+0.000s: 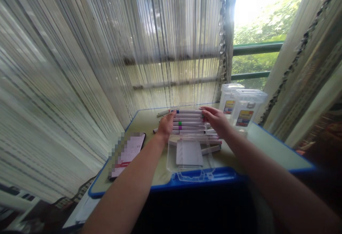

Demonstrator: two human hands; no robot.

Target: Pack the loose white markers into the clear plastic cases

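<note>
Several white-barrelled markers lie side by side in a row in front of me, with coloured bands near their left ends. The farthest, a marker with a blue band, spans the gap between my hands. My left hand is closed at its left end, the thumb on top. At the other end my right hand pinches with thumb and forefinger. Nearer to me is an open clear plastic case lid with a white card in it. The case beneath the markers is mostly hidden.
Two clear lidded plastic boxes stand at the table's back right. A phone lies at the left. Loose markers lie by the case. The table has a blue edge, and string curtains hang behind it.
</note>
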